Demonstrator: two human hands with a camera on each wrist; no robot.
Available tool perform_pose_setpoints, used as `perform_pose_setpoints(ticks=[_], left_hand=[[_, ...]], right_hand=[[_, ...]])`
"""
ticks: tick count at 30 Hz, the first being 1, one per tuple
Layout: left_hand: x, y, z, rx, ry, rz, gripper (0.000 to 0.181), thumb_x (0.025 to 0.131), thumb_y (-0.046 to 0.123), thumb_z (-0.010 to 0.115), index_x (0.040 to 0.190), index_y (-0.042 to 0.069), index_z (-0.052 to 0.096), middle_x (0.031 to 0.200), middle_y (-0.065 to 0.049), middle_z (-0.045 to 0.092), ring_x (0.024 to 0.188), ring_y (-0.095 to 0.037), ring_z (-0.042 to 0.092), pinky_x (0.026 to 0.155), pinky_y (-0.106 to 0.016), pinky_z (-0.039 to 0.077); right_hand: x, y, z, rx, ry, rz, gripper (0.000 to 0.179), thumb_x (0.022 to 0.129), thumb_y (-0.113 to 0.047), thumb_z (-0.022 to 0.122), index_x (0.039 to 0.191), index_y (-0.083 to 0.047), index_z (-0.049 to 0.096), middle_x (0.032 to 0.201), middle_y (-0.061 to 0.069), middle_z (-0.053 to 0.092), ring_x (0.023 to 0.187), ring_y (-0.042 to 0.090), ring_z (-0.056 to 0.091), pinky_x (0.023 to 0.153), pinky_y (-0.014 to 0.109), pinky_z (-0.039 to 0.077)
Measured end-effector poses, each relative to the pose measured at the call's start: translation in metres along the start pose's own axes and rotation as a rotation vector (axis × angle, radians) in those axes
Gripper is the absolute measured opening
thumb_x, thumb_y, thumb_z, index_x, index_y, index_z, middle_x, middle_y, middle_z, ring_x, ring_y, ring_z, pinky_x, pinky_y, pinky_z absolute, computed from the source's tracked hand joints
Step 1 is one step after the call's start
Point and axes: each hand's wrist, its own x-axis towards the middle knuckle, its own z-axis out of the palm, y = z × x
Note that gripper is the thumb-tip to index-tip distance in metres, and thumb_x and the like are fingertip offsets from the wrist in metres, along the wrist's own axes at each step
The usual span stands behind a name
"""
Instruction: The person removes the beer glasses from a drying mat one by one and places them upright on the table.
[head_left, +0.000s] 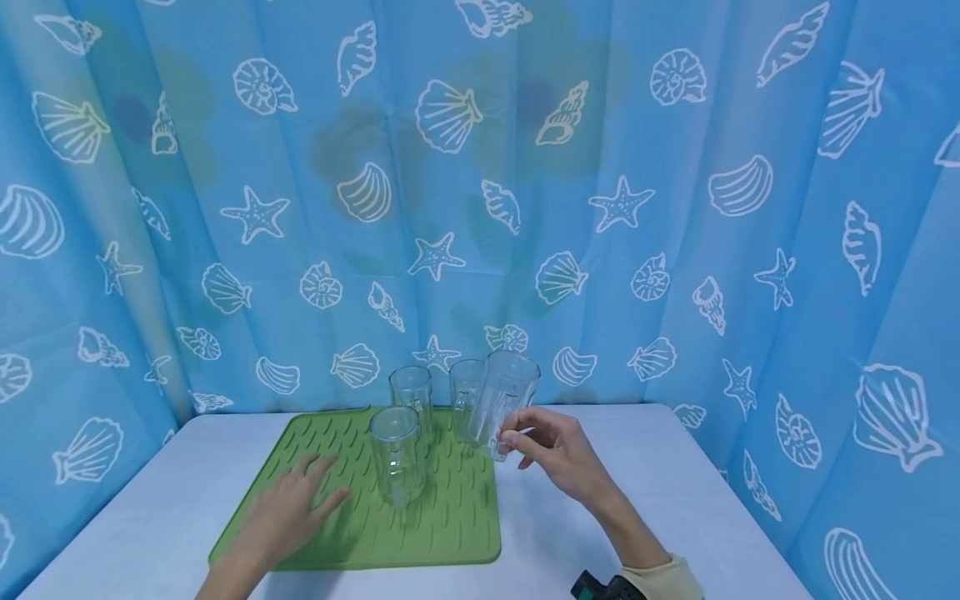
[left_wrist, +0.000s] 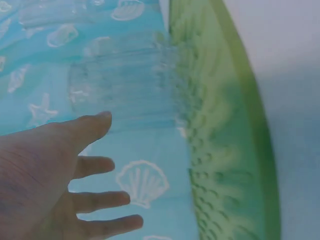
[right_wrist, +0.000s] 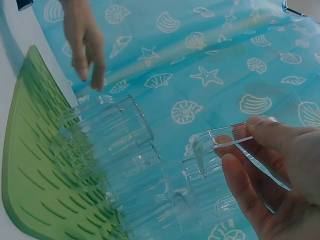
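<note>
My right hand [head_left: 551, 450] pinches the handle of a clear glass mug [head_left: 512, 382], which tilts at the right back of a green drying mat [head_left: 352, 542]. In the right wrist view, the thumb and fingers close on that clear handle [right_wrist: 220, 132]. Another glass mug [head_left: 397, 467] stands upright near the middle of the mat. Behind it are a third mug [head_left: 411, 385] and one more [head_left: 463, 387], partly covered by the tilted mug. My left hand [head_left: 288, 508] hovers over the mat's left part, fingers spread and holding nothing, apart from the front mug [left_wrist: 125, 85].
A white-covered table [head_left: 570, 542] lies under the mat and extends on both sides. Close behind the mugs hangs a blue curtain [head_left: 480, 292] with white shell and starfish prints, and it also runs along both sides. A black wrist device [head_left: 611, 586] sits at my right sleeve.
</note>
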Motion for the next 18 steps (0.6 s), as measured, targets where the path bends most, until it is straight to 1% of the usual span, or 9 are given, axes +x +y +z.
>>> perform_pose_setpoints(ticks=[2, 5, 8, 10, 14, 18], left_hand=[[0.001, 0.005, -0.005, -0.006, 0.038, -0.002, 0.058, 0.095, 0.048, 0.059, 0.139, 0.011, 0.053, 0.137, -0.026, 0.053, 0.112, -0.048, 0.06, 0.081, -0.061, 0.054], [0.001, 0.012, -0.011, -0.017, 0.106, 0.008, 0.054, 0.094, 0.045, 0.062, 0.137, 0.011, 0.055, 0.135, -0.023, 0.056, 0.11, -0.045, 0.061, 0.079, -0.06, 0.054], [0.002, 0.019, -0.017, -0.031, 0.162, 0.024, 0.053, 0.094, 0.045, 0.063, 0.134, 0.011, 0.058, 0.133, -0.021, 0.057, 0.112, -0.043, 0.061, 0.083, -0.06, 0.053], [0.002, 0.024, -0.021, -0.048, 0.205, 0.037, 0.051, 0.094, 0.044, 0.063, 0.132, 0.012, 0.059, 0.131, -0.02, 0.059, 0.111, -0.041, 0.061, 0.083, -0.059, 0.054], [0.005, 0.032, -0.023, -0.096, 0.314, 0.076, 0.047, 0.093, 0.041, 0.066, 0.129, 0.01, 0.061, 0.128, -0.019, 0.061, 0.11, -0.039, 0.061, 0.081, -0.056, 0.055], [0.011, 0.043, -0.023, -0.169, 0.427, 0.126, 0.044, 0.092, 0.034, 0.069, 0.127, 0.008, 0.063, 0.128, -0.018, 0.061, 0.113, -0.038, 0.06, 0.087, -0.057, 0.052]], right_hand=[[0.0, 0.001, 0.0, 0.014, 0.004, 0.0, 0.011, 0.097, -0.016, 0.063, 0.103, -0.009, 0.068, 0.094, 0.014, 0.072, 0.079, 0.013, 0.071, 0.062, 0.036, 0.06], [0.0, 0.003, 0.002, 0.036, 0.014, -0.011, 0.012, 0.097, -0.015, 0.062, 0.104, -0.008, 0.068, 0.096, 0.016, 0.071, 0.08, 0.013, 0.071, 0.061, 0.037, 0.06], [0.001, 0.004, 0.004, 0.043, 0.033, 0.003, 0.013, 0.097, -0.017, 0.062, 0.104, -0.008, 0.068, 0.099, 0.015, 0.071, 0.082, 0.015, 0.072, 0.061, 0.037, 0.06], [0.002, 0.006, 0.005, 0.048, 0.05, 0.022, 0.014, 0.097, -0.02, 0.062, 0.104, -0.009, 0.068, 0.1, 0.014, 0.071, 0.084, 0.016, 0.072, 0.061, 0.037, 0.06], [0.002, 0.009, 0.005, 0.078, 0.081, 0.063, 0.017, 0.096, -0.024, 0.064, 0.104, -0.01, 0.068, 0.102, 0.014, 0.071, 0.089, 0.019, 0.072, 0.063, 0.037, 0.06], [0.001, 0.011, 0.006, 0.135, 0.105, 0.094, 0.021, 0.097, -0.025, 0.063, 0.107, -0.008, 0.066, 0.105, 0.013, 0.071, 0.092, 0.02, 0.073, 0.065, 0.037, 0.061]])
